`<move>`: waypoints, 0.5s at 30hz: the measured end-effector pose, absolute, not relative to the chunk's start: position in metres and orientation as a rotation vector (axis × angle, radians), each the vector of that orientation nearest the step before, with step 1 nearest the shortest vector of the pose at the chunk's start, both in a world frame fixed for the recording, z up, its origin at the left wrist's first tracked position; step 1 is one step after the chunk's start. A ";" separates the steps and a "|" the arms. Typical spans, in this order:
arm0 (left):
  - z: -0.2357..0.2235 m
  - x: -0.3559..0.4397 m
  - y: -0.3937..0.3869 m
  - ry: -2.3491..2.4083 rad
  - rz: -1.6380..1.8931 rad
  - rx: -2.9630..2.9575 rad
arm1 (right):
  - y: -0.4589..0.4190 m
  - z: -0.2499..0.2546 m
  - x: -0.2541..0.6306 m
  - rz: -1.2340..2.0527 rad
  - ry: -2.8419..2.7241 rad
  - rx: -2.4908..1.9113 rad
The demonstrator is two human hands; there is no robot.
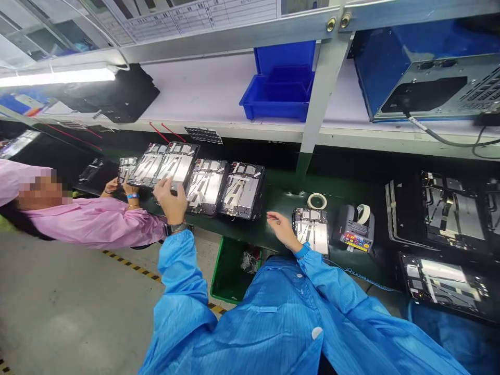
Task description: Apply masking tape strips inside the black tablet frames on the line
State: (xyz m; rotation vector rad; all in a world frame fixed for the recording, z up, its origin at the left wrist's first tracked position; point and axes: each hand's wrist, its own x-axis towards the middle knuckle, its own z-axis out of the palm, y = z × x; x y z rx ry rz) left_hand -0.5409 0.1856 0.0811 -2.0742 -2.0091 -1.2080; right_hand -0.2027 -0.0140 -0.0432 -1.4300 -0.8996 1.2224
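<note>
Opened tablets [242, 190], internals exposed, lie in a row along the near edge of the desk [273, 200], left of its middle. The two leftmost in this row sit close together; two more lie to their right, tilted slightly relative to the edge.

Left hand [171, 200]: fingers partly bent, thumb apart, over the near end of the second tablet from the left; contact cannot be told. No grip on anything seen. Right hand [282, 229]: loosely open, fingers pointing left, holding nothing visible, between the row and a single tablet [312, 229] at the near edge.

A tape roll [316, 201] lies just beyond the single tablet. A grey dispenser [354, 229] with a white roll stands to its right. Further tablets [449, 208] occupy the right end of the desk, one of them close to the near edge.

At left, a co-worker in pink [97, 219] has both hands at a tablet [127, 169]. A green bin [234, 268] is below the near edge. Blue trays [275, 96] stand on the shelf [203, 88] above the far edge.
</note>
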 end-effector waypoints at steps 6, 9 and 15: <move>0.007 -0.469 0.083 -2.325 -1.439 -1.899 | 0.001 -0.061 -0.217 1.255 -0.888 -1.419; -0.011 -0.446 0.088 -2.392 -1.525 -1.788 | 0.002 -0.069 -0.224 1.290 -0.913 -1.420; -0.012 -0.453 0.112 -2.428 -1.531 -1.761 | -0.006 -0.070 -0.221 1.304 -0.880 -1.440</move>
